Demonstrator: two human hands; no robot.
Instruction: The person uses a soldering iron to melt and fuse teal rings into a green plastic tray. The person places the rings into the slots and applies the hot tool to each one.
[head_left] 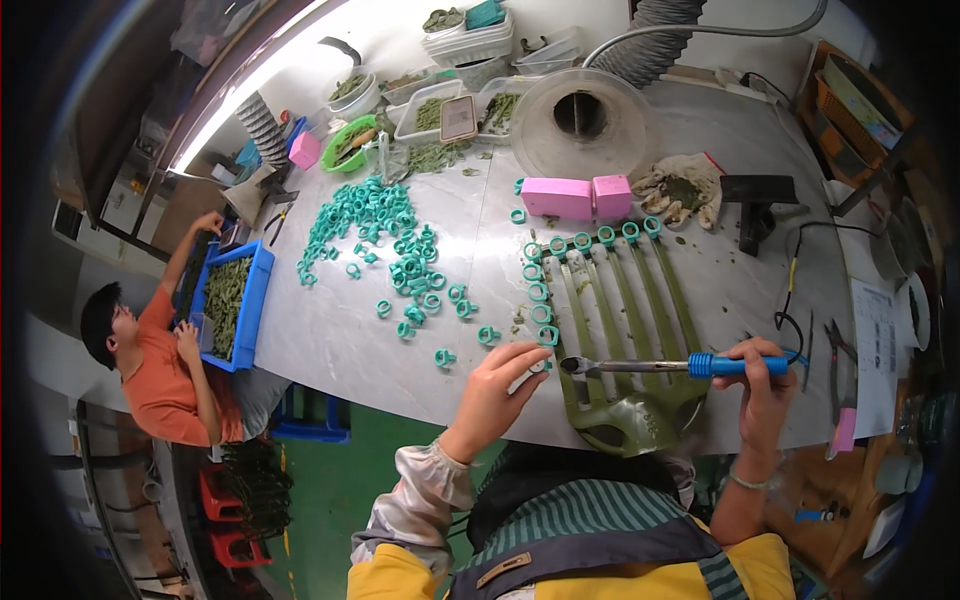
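Observation:
My right hand is closed round the blue handle of a soldering iron. Its metal shaft points left across a green plastic rake-like piece, which lies flat with its long prongs pointing away from me. The fingertips of my left hand pinch a small teal ring, mostly hidden, close to the iron's tip. Teal rings stand in a row across the prongs' far ends, and more teal rings run down the left side. A large loose pile of teal rings is spread left of centre.
Pink blocks, a glove and a black stand lie beyond the prongs. A round clear cover sits behind. Pliers lie right. Another person works at left by a blue crate.

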